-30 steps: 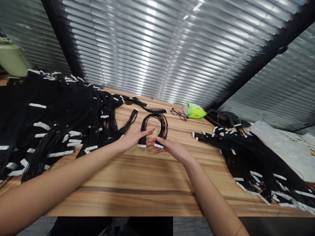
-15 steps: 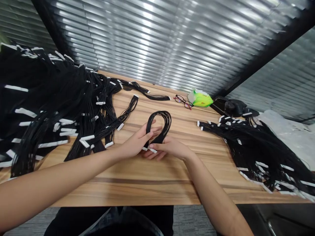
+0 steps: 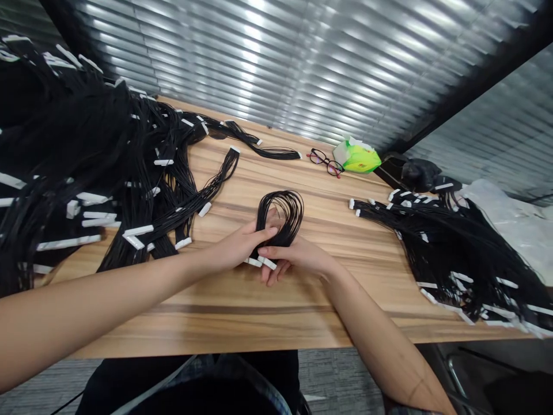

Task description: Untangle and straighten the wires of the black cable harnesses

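Note:
A black wire harness (image 3: 290,214) with white connectors at its ends is bent into a loop above the middle of the table. My left hand (image 3: 242,242) grips its left side, thumb across the wires. My right hand (image 3: 298,257) holds the right side near the connectors, its thumb pressed on the bundle. Both white connectors (image 3: 266,263) stick out close together below my thumbs. Some of my left fingers are hidden behind the wires. To the left of my hands, another harness (image 3: 216,183) lies stretched out from a big heap of harnesses (image 3: 86,138).
A second pile of black harnesses (image 3: 449,242) lies on the right of the wooden table (image 3: 207,323). Eyeglasses (image 3: 326,162) and a green tissue pack (image 3: 360,157) lie at the back, before a metal slatted blind (image 3: 268,63). Clear plastic (image 3: 505,207) is at the far right.
The wires of the loop have fanned out wider and the two connectors have come a little closer together. Both hands still hold the harness. The view has shifted slightly.

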`<state>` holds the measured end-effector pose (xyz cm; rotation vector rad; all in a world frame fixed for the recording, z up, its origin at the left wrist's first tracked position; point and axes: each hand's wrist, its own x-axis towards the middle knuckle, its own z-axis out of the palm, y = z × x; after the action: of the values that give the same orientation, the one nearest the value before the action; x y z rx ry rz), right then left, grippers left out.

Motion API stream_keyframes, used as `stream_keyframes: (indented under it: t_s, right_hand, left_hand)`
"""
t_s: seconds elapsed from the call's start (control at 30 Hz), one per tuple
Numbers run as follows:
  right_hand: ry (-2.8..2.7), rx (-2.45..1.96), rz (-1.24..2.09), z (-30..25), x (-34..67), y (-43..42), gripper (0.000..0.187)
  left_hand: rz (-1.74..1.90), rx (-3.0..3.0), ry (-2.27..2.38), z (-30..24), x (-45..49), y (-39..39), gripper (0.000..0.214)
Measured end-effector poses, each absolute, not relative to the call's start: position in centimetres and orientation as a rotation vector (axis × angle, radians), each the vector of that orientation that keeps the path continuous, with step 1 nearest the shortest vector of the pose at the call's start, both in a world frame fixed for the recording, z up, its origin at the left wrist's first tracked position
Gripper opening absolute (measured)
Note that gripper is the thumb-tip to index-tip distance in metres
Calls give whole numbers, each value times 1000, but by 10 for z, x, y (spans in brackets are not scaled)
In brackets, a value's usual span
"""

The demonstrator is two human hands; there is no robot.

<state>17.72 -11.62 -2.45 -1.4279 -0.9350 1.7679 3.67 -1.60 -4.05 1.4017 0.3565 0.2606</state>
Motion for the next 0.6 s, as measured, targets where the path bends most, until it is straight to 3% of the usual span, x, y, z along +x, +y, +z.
stream_keyframes:
  t_s: [0.27, 0.47, 0.6]
  right_hand:
    - [-1023, -1163, 1985, -17, 183, -120, 35]
    - [-1014, -1196, 2017, -11, 180, -126, 36]
    - [-928, -1142, 1771, -16, 170, -125, 43]
  left_hand:
    - [-265, 1291, 149, -22, 36, -14, 72]
    - [-242, 1065, 160, -24, 31, -20, 48]
    - [126, 879, 233, -23, 35, -20, 28]
